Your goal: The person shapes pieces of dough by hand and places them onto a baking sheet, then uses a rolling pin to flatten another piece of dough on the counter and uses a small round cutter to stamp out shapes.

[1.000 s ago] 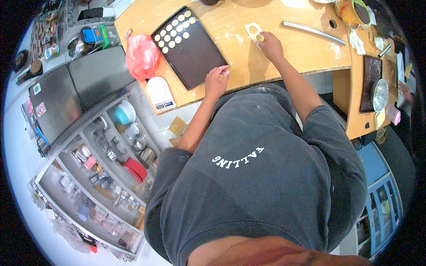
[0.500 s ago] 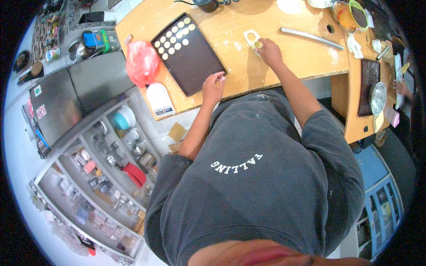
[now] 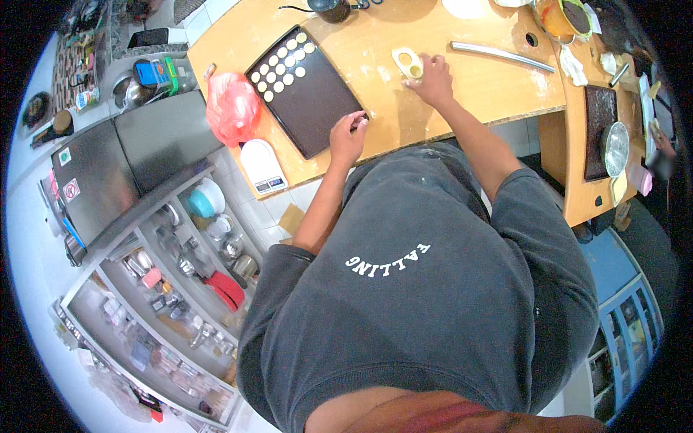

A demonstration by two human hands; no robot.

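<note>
My right hand [image 3: 433,81] bends over a pale flat piece of dough [image 3: 401,54] on the wooden table, with a round hole cut through it. Between thumb and fingers, at the dough's near end, sits a small round cutter [image 3: 415,71]; the fingers partly hide it. My left hand [image 3: 348,137] is at the near right corner of a dark baking tray [image 3: 310,119], its fingers curled together; whatever they may hold cannot be made out. Rows of small round dough pieces [image 3: 280,69] lie on the tray's far left part.
A metal tube [image 3: 502,56] lies to the right of the dough. Left of the tray are a red plastic bag [image 3: 232,108] and a white kitchen scale [image 3: 261,164]. At right stand a second dark tray [image 3: 598,137] and a metal bowl [image 3: 615,149]. A black kettle [image 3: 330,9] is at the back.
My right hand has turned and shifted slightly, its fingers now spread more around the dough's near end. The left hand stays by the tray corner. The view has shifted slightly.
</note>
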